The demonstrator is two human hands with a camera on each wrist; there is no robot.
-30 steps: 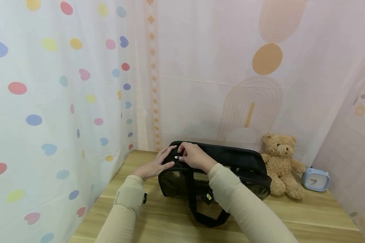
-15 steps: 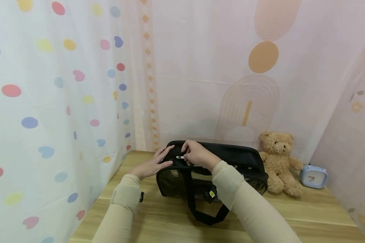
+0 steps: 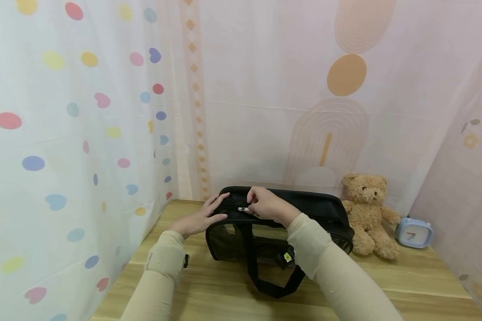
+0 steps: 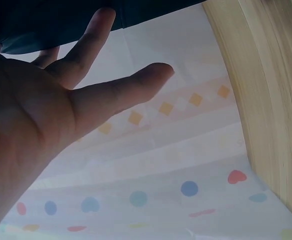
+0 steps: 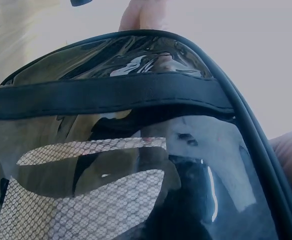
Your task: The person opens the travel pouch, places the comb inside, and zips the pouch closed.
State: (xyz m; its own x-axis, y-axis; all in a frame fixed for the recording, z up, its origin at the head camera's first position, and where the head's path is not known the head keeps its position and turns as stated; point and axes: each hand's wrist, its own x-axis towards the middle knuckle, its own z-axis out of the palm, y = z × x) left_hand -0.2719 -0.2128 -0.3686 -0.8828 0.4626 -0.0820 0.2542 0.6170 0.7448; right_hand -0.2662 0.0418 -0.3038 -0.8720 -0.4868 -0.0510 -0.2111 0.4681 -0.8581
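Note:
A black bag (image 3: 317,206) with see-through and mesh (image 5: 106,200) side panels stands on the table, its strap handle (image 3: 275,290) hanging down in front. In the head view my right hand (image 3: 270,206) pinches the silver zipper pull (image 3: 242,208) on the bag's top, left of the middle. My left hand (image 3: 197,220) rests on the bag's left end with fingers and thumb spread. The left wrist view shows that hand (image 4: 31,115) from the palm side, fingertips against the dark bag. Beside the strap hangs a small black piece with a yellow flower (image 3: 287,257).
A brown teddy bear (image 3: 369,214) sits just right of the bag. Next to it a light-blue alarm clock (image 3: 414,232) stands on the wooden table (image 3: 213,290). Patterned curtains (image 3: 249,133) close in the back and both sides.
My right hand has moved to the right along the bag's top, drawing the zipper pull with it. The left hand stays on the left end. The camera view has shifted slightly.

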